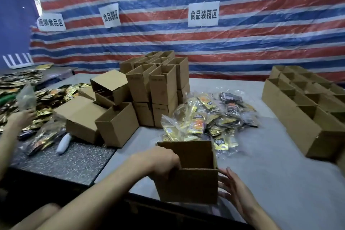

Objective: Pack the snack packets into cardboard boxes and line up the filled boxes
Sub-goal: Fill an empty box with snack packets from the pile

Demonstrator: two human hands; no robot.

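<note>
An open cardboard box (pixel 188 185) stands at the near edge of the grey table (pixel 270 164). My left hand (pixel 160 160) grips its left wall, fingers curled over the rim into the box. My right hand (pixel 230 185) lies flat against its right side with straight fingers. Just behind the box lies a pile of snack packets (pixel 211 119) in clear bags, gold and black. A row of open boxes (pixel 298 110) is lined up on the right.
A stack of empty boxes (pixel 149 87) stands in the table's middle, some tipped over. At left, another person's hand (pixel 20 119) reaches into loose packets (pixel 37 102) on a dark speckled table (pixel 65 162). A striped tarp with paper signs hangs behind.
</note>
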